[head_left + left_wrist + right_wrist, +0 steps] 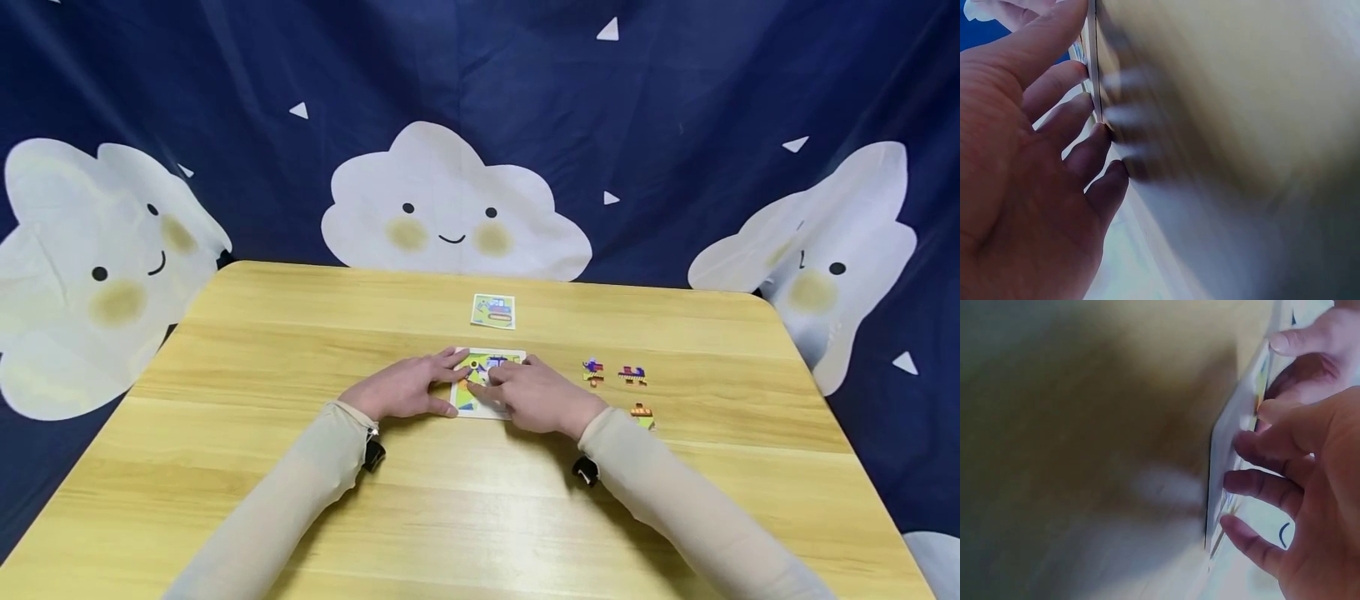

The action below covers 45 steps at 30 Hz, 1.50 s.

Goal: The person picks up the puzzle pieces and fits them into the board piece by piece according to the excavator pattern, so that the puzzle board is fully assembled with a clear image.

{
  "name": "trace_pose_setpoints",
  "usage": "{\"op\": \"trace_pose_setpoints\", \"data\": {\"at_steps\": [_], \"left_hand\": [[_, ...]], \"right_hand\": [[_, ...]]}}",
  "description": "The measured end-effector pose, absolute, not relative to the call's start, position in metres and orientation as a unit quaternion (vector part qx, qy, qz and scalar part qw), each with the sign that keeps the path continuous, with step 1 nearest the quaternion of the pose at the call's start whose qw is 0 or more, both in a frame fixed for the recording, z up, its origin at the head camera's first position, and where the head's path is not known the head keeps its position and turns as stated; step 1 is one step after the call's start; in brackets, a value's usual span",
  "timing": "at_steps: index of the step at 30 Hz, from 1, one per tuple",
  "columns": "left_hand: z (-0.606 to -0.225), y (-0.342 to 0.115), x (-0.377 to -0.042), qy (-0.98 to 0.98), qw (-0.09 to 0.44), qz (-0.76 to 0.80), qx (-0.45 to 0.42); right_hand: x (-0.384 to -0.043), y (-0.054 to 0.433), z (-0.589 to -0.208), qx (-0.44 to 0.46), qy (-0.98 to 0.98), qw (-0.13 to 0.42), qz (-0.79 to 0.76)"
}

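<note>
- Farthest left of what I'm following, the left hand (405,387) lies with fingers spread wide, fingertips against the left side of a small puzzle board (491,408) and thumb by its near corner. I read this as bracing, so the board won't slide on the tabletop (465,517).
- Between the two hands sits the board itself, flat, its pale frame around a partly filled, colourful picture; some bare white shows near the right hand.
- Just beyond the board, ahead of both hands, I have a picture card (493,311) lying face up. It shows a digger-like vehicle, and I judge it is set there so the design stays readable past the fingers.
- The right hand (551,400) reaches over the board from its right side, fingers extended and moderately parted, some tips touching the surface, seemingly pressing. I can't tell whether a piece lies under them.
- To the right of the right hand are three loose pieces: a purple-and-red one (593,372), a striped red one (633,375) and, nearer me, an orange-and-green one (642,416). They're probably kept there within that hand's easy reach.
</note>
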<state>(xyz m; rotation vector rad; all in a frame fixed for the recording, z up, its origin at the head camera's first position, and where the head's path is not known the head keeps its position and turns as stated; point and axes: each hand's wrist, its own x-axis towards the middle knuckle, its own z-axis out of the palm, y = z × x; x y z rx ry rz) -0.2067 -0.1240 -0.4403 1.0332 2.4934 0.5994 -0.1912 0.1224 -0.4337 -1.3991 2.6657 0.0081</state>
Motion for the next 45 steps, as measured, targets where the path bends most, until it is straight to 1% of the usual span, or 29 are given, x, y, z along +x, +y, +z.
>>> {"op": "trace_pose_setpoints", "data": {"at_steps": [5,13,20,26,31,37,45], "left_hand": [[-0.442,-0.124,-0.207,0.889,0.189,0.208,0.362],[-0.445,-0.123,-0.206,0.893,0.185,0.208,0.353],[-0.445,-0.123,-0.204,0.893,0.184,0.215,0.350],[-0.445,-0.123,-0.203,0.890,0.181,0.224,0.354],[-0.445,-0.123,-0.203,0.891,0.179,0.224,0.352],[-0.447,-0.124,-0.203,0.891,0.175,0.227,0.352],[-0.446,-0.123,-0.204,0.892,0.176,0.227,0.350]], "right_hand": [[-0.193,0.135,-0.428,-0.444,0.887,0.070,-0.104],[-0.195,0.175,-0.420,-0.328,0.912,0.074,-0.235],[-0.203,0.219,-0.416,-0.232,0.927,0.088,-0.280],[-0.210,0.249,-0.422,-0.178,0.943,0.100,-0.263],[-0.211,0.258,-0.430,-0.165,0.952,0.098,-0.237],[-0.212,0.255,-0.436,-0.173,0.953,0.108,-0.226],[-0.212,0.252,-0.436,-0.176,0.953,0.104,-0.225]]}}
